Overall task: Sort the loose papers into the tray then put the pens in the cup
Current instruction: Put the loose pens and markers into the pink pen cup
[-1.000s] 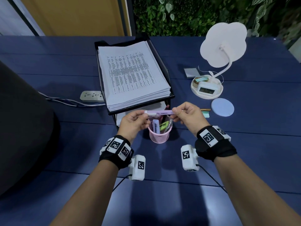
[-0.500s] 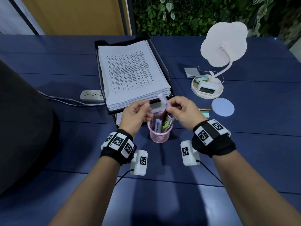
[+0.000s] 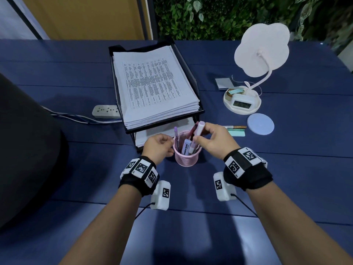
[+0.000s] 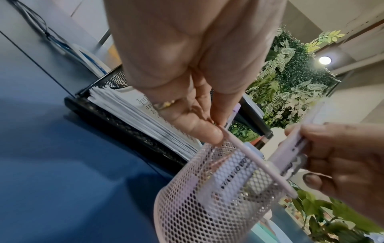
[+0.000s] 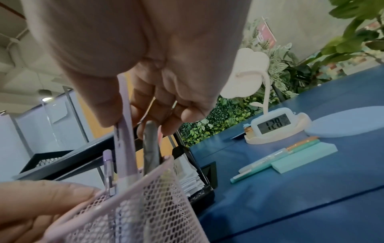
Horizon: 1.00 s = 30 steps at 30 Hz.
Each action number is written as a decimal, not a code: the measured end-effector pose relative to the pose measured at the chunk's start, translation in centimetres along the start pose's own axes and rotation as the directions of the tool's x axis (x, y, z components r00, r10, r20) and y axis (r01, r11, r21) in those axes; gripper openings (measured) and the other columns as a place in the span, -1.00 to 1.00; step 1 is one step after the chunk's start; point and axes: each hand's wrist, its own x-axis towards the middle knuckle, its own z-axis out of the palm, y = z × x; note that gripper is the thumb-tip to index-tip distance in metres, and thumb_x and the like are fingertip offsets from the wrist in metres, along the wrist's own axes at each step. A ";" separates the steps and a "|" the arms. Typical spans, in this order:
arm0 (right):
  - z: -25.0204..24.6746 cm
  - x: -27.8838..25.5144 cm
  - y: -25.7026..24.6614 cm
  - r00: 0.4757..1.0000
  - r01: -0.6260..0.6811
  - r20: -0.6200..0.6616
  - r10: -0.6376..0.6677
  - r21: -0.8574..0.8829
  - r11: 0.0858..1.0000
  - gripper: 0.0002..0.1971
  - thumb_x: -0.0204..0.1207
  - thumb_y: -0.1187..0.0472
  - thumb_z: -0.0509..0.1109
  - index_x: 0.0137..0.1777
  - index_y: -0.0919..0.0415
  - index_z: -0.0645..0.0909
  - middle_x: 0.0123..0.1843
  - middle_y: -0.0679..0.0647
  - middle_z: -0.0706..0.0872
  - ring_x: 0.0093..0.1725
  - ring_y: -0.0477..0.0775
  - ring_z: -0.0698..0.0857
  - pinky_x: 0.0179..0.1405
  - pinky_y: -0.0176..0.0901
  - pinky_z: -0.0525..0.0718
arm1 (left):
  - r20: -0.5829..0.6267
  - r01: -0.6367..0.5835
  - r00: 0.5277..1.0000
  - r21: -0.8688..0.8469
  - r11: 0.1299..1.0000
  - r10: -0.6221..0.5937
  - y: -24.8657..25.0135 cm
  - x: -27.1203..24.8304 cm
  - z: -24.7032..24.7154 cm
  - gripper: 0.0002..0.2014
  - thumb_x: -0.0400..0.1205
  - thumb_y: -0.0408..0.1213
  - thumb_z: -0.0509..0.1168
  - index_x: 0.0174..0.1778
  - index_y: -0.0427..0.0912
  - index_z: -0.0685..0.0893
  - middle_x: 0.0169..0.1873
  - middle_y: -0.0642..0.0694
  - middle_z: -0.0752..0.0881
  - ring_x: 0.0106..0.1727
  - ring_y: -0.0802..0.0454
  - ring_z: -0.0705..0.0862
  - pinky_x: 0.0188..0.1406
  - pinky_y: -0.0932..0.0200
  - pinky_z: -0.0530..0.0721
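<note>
Blue desk [image 3: 277,180]: left hand [image 3: 157,148] holds pink cup [image 3: 186,159], right hand [image 3: 214,140] lilac pen [image 3: 198,129]

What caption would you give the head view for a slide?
The right hand holds a lilac highlighter, lower end inside the pink mesh cup, while the left hand holds the rim.

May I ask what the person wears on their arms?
No sleeves. Each wrist has a black band with white square-patterned tags and a white box trailing a black cable. The left hand wears a gold ring.
</note>
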 end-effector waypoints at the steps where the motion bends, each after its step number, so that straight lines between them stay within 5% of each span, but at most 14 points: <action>1: -0.1 0.0 0.1 1.000 -0.006 -0.007 0.006 0.020 1.000 -0.93 0.45 0.25 0.47 -0.08 0.16 0.72 -0.14 0.02 0.79 -0.05 0.03 0.72 0.06 -0.17 0.62 | 0.004 0.003 1.000 -0.003 1.000 -0.003 0.1 0.0 0.0 -0.86 0.64 -0.44 0.31 -0.24 -0.21 0.60 -0.40 -0.14 0.65 -0.63 0.28 0.62 -0.52 0.37 0.68; 8: -1.2 0.3 0.8 0.994 -0.080 -0.062 0.093 0.194 0.978 -0.86 0.54 0.33 0.32 -0.10 0.17 0.71 -0.17 0.00 0.73 -0.16 -0.11 0.62 -0.18 -0.59 0.51 | 0.004 0.014 1.000 -0.047 0.999 -0.014 0.1 0.0 0.2 -0.84 0.64 -0.46 0.30 -0.25 -0.20 0.62 -0.41 -0.15 0.64 -0.64 0.27 0.61 -0.53 0.39 0.66; 14: -2.3 1.7 4.3 0.924 -0.230 -0.309 0.224 0.016 0.973 -0.76 0.53 0.38 0.21 -0.08 0.18 0.72 -0.19 0.11 0.71 -0.29 0.04 0.60 -0.11 -0.15 0.58 | -0.022 0.011 1.000 -0.061 0.998 -0.012 0.0 0.2 0.1 -0.82 0.64 -0.47 0.30 -0.27 -0.19 0.65 -0.42 -0.15 0.67 -0.62 0.25 0.61 -0.52 0.39 0.66; 18: -2.2 2.7 7.7 0.912 -0.401 -0.224 0.345 -0.299 0.866 -0.64 0.58 0.36 0.17 0.31 0.18 0.62 0.23 0.28 0.68 0.23 0.35 0.61 0.21 -0.03 0.58 | -0.029 0.015 0.999 -0.069 0.998 -0.017 0.0 0.4 0.0 -0.83 0.64 -0.48 0.29 -0.25 -0.20 0.66 -0.43 -0.13 0.68 -0.60 0.24 0.62 -0.51 0.39 0.67; 23: -1.3 3.2 10.2 0.907 -0.412 -0.174 0.385 -0.560 0.719 -0.53 0.54 0.34 0.20 0.47 0.16 0.40 0.52 0.16 0.42 0.52 0.24 0.34 0.42 0.17 0.35 | -0.004 0.027 1.000 -0.095 0.995 -0.028 0.1 0.4 -0.2 -0.83 0.63 -0.47 0.32 -0.27 -0.20 0.66 -0.56 0.02 0.70 -0.60 0.22 0.63 -0.51 0.36 0.68; 26: -1.5 3.0 11.1 0.887 -0.423 -0.142 0.439 -0.629 0.652 -0.48 0.55 0.31 0.20 0.53 0.14 0.30 0.59 0.11 0.28 0.55 0.22 0.25 0.45 0.24 0.30 | 0.004 0.027 1.000 -0.096 0.995 -0.026 0.1 0.4 -0.3 -0.84 0.62 -0.45 0.33 -0.27 -0.20 0.66 -0.54 0.00 0.70 -0.61 0.21 0.63 -0.51 0.36 0.68; 30: -1.7 2.9 11.4 0.898 -0.407 -0.175 0.403 -0.674 0.616 -0.51 0.54 0.31 0.23 0.49 0.10 0.37 0.47 0.12 0.38 0.43 0.26 0.36 0.36 0.19 0.38 | 0.008 0.027 1.000 -0.096 0.995 -0.027 0.1 0.5 -0.2 -0.84 0.62 -0.45 0.33 -0.26 -0.20 0.66 -0.55 0.00 0.70 -0.61 0.21 0.63 -0.52 0.36 0.68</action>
